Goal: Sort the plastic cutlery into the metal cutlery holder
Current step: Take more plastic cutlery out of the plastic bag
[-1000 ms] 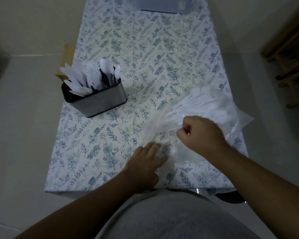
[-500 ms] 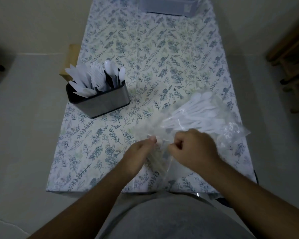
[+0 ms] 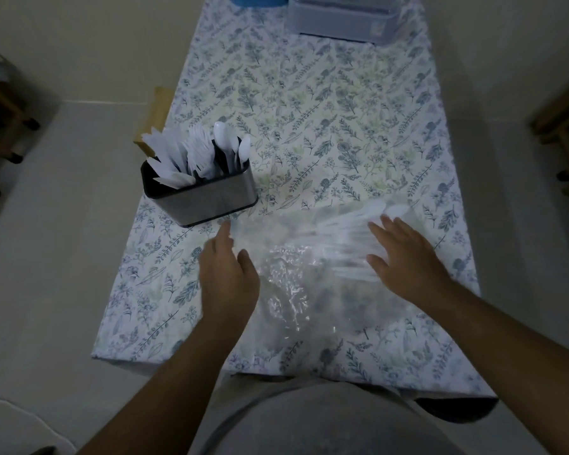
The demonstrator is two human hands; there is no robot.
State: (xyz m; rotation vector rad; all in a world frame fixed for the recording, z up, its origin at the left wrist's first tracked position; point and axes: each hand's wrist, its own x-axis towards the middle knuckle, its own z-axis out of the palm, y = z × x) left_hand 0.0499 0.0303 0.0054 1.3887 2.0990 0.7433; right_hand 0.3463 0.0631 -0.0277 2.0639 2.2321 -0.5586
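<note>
Spoons in slippery clear bag: light, stiff, best gripped by handles, we judge. Left hand and right hand spread, grasping nothing.

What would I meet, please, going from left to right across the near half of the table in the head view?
Metal cutlery holder → left hand → crinkled clear plastic bag → right hand, its fingers straight over the white cutlery in the bag.
</note>
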